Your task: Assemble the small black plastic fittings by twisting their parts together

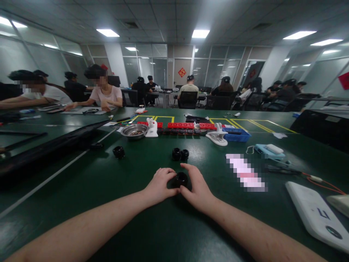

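Both of my hands are around one round black part (181, 179) with a hole in its top, on the green table (131, 233). My left hand (160, 185) grips its left side, thumb in front and fingers behind. On the right side, my right hand (196, 185) has its thumb at the front and its fingers curved round the back. Just beyond stand two similar black parts (176, 154), side by side and touching. Another black part (119, 152) stands alone farther left.
A metal bowl (134, 131), red strips (181, 125), a white clamp (218, 135) and a blue tray (236, 134) line the far side. At right lie a white device (317, 214), a light-blue device (269, 151) and cables. People sit at tables beyond.
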Action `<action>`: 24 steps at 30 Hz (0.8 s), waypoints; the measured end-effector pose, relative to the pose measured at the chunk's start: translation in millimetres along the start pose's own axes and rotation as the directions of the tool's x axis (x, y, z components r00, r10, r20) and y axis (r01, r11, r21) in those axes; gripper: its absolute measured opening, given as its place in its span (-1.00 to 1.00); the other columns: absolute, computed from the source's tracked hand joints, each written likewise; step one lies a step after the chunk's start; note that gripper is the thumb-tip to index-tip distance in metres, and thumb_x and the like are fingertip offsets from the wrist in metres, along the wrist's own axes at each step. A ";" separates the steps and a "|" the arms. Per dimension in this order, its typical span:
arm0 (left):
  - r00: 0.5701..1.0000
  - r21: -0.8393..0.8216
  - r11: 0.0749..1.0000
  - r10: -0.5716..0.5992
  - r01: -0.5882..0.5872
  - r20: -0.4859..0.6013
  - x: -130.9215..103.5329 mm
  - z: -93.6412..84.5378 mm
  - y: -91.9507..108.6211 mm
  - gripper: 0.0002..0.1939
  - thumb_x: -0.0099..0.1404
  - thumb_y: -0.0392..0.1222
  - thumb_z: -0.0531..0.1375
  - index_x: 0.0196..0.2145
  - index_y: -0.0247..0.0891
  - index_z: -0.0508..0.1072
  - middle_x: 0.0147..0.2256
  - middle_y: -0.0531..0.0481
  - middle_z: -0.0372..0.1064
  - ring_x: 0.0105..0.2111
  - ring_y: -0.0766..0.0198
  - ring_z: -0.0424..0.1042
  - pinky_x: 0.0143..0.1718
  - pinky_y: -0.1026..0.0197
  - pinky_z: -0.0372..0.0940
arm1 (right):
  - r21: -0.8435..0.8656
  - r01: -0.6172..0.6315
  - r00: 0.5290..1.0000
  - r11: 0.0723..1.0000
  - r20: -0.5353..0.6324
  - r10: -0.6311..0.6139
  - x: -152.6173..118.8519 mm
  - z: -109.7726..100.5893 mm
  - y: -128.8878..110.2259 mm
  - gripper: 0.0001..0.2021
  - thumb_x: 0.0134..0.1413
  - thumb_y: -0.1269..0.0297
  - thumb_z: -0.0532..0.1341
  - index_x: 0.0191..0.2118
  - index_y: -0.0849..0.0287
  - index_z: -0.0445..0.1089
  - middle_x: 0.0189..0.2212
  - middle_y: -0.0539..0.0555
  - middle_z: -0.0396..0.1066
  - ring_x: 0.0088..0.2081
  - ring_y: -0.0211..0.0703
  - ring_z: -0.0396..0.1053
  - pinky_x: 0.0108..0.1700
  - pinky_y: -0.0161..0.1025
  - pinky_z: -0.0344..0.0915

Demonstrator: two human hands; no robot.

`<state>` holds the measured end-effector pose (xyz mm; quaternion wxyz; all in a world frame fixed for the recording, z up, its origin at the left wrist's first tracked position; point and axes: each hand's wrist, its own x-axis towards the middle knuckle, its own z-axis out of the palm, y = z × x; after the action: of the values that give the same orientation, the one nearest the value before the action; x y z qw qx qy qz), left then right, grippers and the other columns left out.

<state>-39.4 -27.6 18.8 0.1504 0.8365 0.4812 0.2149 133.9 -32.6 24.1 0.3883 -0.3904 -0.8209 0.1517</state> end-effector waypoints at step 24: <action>0.999 0.051 0.998 0.047 -0.046 -0.014 1.3 1.0 0.6 -0.67 0.02 -0.07 0.24 -0.20 -0.14 0.45 -0.11 -0.04 0.30 -0.10 0.07 0.22 -0.05 0.01 0.10 | 0.050 0.015 1.000 0.999 -0.021 -0.014 3.7 8.5 3.6 -0.50 -0.24 0.50 0.10 -0.04 0.18 0.09 -0.19 0.12 0.25 -0.12 -0.06 0.21 -0.04 -0.03 0.16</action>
<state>-37.9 -26.8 18.5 0.1204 0.8492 0.4681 0.2126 127.8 -26.9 18.5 0.4075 -0.3760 -0.8156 0.1651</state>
